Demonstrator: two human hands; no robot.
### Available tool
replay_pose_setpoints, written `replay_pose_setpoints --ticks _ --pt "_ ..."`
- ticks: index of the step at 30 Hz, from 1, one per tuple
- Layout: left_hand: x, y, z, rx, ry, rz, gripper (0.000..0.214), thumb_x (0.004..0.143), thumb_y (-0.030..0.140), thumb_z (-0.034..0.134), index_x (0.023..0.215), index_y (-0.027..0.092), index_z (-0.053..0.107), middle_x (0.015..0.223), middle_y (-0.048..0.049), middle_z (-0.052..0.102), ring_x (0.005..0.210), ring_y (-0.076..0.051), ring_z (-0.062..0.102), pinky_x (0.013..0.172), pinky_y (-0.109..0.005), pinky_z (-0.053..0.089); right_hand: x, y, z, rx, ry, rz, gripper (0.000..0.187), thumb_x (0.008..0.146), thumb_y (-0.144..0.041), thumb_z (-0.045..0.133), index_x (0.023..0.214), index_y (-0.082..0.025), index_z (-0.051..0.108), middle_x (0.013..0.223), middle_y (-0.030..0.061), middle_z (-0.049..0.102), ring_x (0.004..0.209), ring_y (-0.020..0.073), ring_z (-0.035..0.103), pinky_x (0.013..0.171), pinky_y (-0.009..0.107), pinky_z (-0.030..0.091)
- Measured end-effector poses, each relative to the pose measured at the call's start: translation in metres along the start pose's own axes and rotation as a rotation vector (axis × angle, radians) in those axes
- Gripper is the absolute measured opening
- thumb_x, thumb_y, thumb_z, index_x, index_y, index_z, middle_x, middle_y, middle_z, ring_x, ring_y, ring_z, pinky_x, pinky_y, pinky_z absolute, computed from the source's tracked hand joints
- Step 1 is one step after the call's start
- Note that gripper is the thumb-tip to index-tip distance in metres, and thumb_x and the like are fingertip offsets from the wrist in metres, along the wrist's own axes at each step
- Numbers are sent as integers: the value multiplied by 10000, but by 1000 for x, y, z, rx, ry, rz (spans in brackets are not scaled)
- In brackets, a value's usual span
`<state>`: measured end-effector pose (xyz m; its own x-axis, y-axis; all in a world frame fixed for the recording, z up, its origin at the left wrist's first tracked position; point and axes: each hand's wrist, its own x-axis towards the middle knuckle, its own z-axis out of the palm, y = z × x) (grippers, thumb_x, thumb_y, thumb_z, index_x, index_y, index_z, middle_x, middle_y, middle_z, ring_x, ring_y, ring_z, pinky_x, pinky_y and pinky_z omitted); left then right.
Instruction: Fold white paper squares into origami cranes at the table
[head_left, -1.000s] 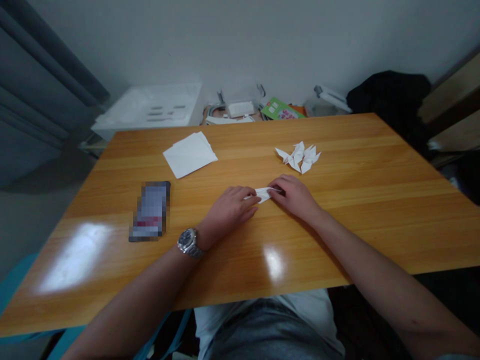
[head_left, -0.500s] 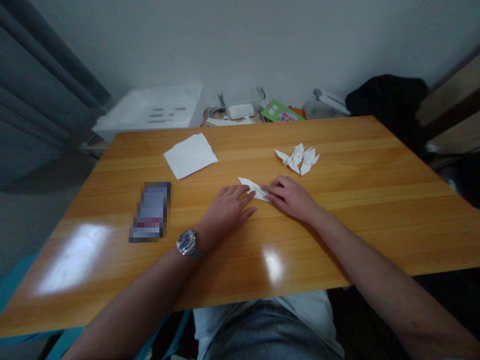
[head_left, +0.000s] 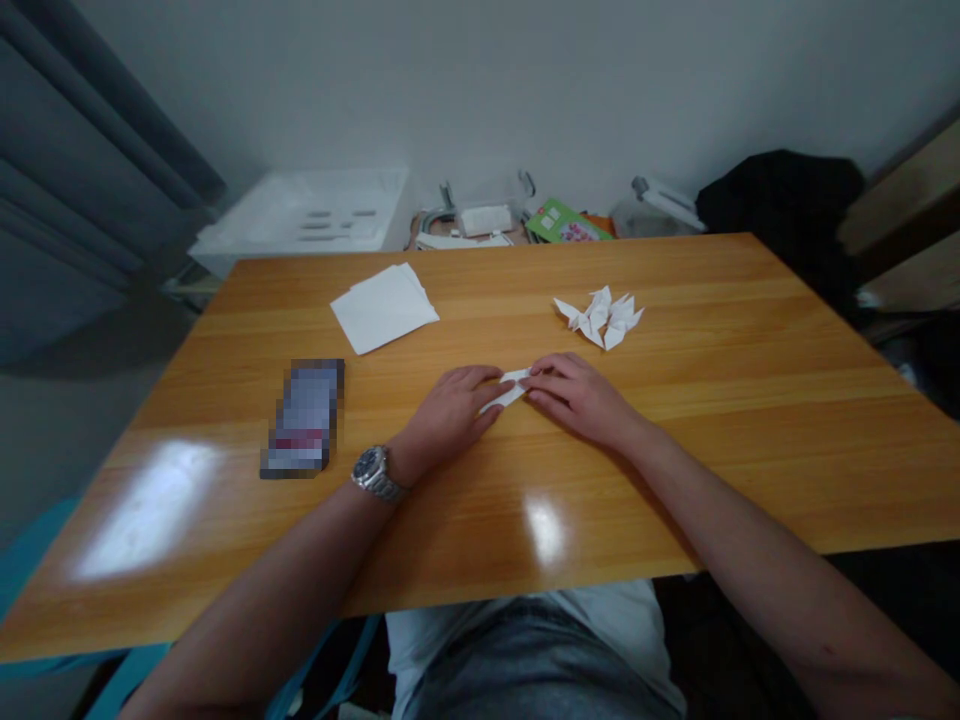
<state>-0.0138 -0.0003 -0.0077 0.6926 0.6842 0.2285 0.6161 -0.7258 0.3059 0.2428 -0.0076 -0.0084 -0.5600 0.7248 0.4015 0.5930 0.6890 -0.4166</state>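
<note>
A small piece of folded white paper (head_left: 508, 396) lies on the wooden table between my two hands, and their fingers cover its ends. My left hand (head_left: 454, 408), with a metal watch on the wrist, grips its left end, fingers above and thumb at the near edge. From the other side my right hand (head_left: 576, 396) pinches the right end with its fingertips. Beyond my right hand sits a small cluster of folded white paper figures (head_left: 600, 318), pointed like birds. A stack of white paper sheets (head_left: 384, 308) rests farther back on the left.
A phone (head_left: 304, 418), blurred out, lies left of my left hand on the table (head_left: 720, 440). Past the far edge are a white plastic tub (head_left: 300, 210), a green booklet (head_left: 566, 222) and a black cloth-like heap (head_left: 780, 200). A turquoise chair shows at lower left.
The folded paper has turned, its pointed far-left corner no longer showing, and it now slants up to the right as a narrower strip. My left thumb has come in against its near edge.
</note>
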Motion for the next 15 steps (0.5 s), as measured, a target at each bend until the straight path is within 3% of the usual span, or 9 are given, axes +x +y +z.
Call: replay_pose_setpoints --ticks 7,15 --pt "2 -1 2 -87 23 16 355 972 225 563 1315 214 656 1352 -104 660 1243 -263 616 1093 -452 475 3 5 8 199 12 128 118 975 -287 643 1004 -213 730 981 79 643 926 217 623 833 369 520" --pt "6 0 3 -148 52 -29 188 976 309 610 1115 197 669 1259 -89 699 1169 -254 642 1031 -406 499 9 3 9 178 -11 224 55 942 -225 657 906 -191 682 924 46 611 829 179 597 751 303 466"
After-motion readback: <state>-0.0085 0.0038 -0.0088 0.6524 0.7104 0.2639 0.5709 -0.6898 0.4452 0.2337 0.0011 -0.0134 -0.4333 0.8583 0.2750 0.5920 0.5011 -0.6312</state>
